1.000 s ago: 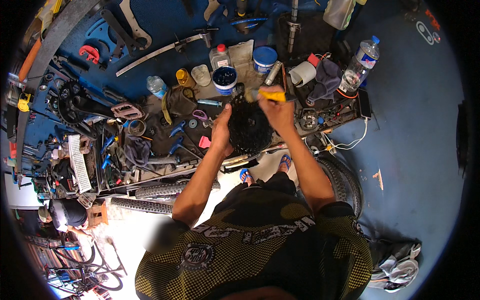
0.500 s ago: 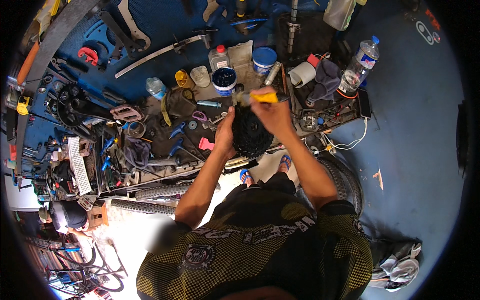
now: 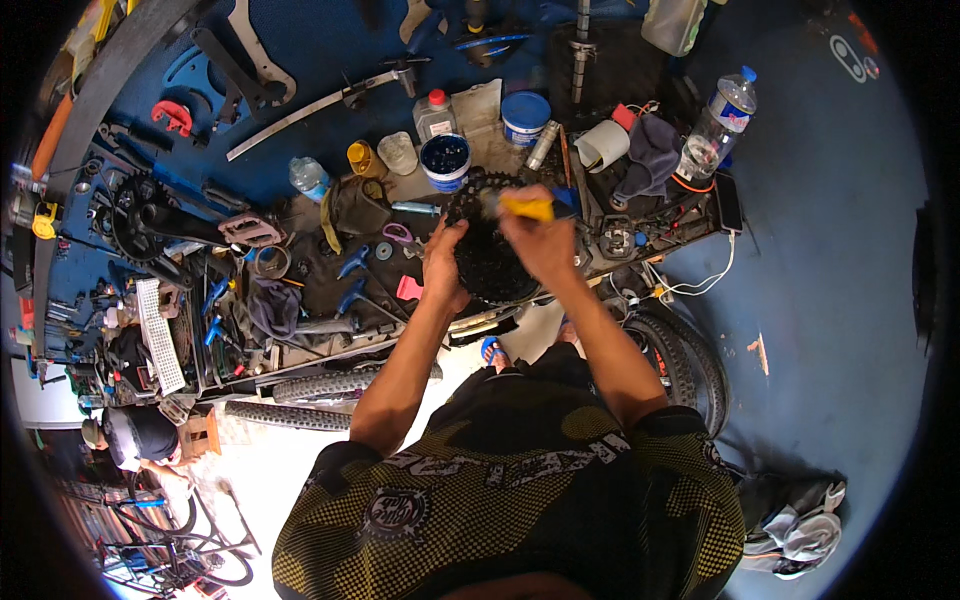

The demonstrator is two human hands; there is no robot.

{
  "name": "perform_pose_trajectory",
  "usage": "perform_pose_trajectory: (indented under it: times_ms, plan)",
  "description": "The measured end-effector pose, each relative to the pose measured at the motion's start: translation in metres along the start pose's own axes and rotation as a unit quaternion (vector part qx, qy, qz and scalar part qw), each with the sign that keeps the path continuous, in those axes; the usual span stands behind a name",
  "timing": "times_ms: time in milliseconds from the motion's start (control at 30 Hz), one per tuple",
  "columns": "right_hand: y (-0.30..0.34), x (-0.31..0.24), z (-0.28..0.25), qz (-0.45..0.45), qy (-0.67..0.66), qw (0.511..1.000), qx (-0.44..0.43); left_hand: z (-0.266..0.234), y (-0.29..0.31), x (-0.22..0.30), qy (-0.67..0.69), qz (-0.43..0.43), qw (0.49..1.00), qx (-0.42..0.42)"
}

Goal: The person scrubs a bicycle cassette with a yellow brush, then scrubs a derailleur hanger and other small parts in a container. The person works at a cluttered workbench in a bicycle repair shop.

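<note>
in the head view the left hand (image 3: 443,262) grips the left rim of a black toothed cassette (image 3: 487,250), fingers curled on it, held above the cluttered bench (image 3: 330,270) with its flat face up toward the camera. the right hand (image 3: 543,243) pinches a yellow-handled brush (image 3: 522,206), which lies roughly level, bristles pointing left over the dark, round cassette's top edge, just below a blue tub (image 3: 446,160).

You are gripping a black toothed cassette (image 3: 490,255) at its left edge with your left hand (image 3: 443,262), holding it over the cluttered counter (image 3: 320,285). Your right hand (image 3: 545,245) is closing around a yellow-handled brush (image 3: 527,207), pressing it against the cassette's upper teeth. Just beyond the cassette, an open blue tub (image 3: 446,160) is sitting beside a white-lidded blue jar (image 3: 525,115). A clear plastic bottle (image 3: 715,130) is standing well to the right.
</note>
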State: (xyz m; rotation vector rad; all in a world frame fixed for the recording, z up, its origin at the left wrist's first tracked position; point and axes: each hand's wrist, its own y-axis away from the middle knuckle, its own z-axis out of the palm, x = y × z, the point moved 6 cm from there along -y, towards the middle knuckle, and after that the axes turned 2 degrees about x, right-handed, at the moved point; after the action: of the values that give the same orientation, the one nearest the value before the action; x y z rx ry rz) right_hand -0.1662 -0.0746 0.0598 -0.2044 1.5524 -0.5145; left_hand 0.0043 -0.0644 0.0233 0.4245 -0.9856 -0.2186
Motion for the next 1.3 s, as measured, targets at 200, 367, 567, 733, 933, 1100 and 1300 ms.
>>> perform_pose_trajectory:
  times_ms: [200,367,567,733,933,1100,1300]
  plan:
    - [-0.021,0.013,-0.035,0.052,0.064,0.996,0.027,-0.003,-0.009,-0.001,0.076,-0.024,0.992,-0.098]
    - [0.000,-0.033,0.004,-0.140,0.128,0.981,-0.047,-0.010,-0.021,-0.011,0.083,-0.038,0.992,-0.090]
    - [-0.023,0.010,-0.031,0.001,0.053,0.999,0.009,-0.002,-0.013,-0.002,0.083,-0.011,0.990,-0.113]
    - [-0.018,-0.020,0.004,-0.017,0.003,1.000,-0.020,0.012,0.001,0.005,0.010,0.000,0.996,-0.088]
    - [-0.030,0.011,-0.024,0.007,0.048,0.997,0.059,0.018,0.008,0.015,0.062,0.013,0.992,-0.108]
    - [0.000,0.035,-0.055,0.081,0.083,0.992,0.059,-0.002,-0.012,0.017,0.147,0.026,0.984,-0.099]
    - [0.067,0.034,-0.057,0.143,0.068,0.987,-0.012,-0.015,-0.027,0.036,0.205,0.028,0.973,-0.103]
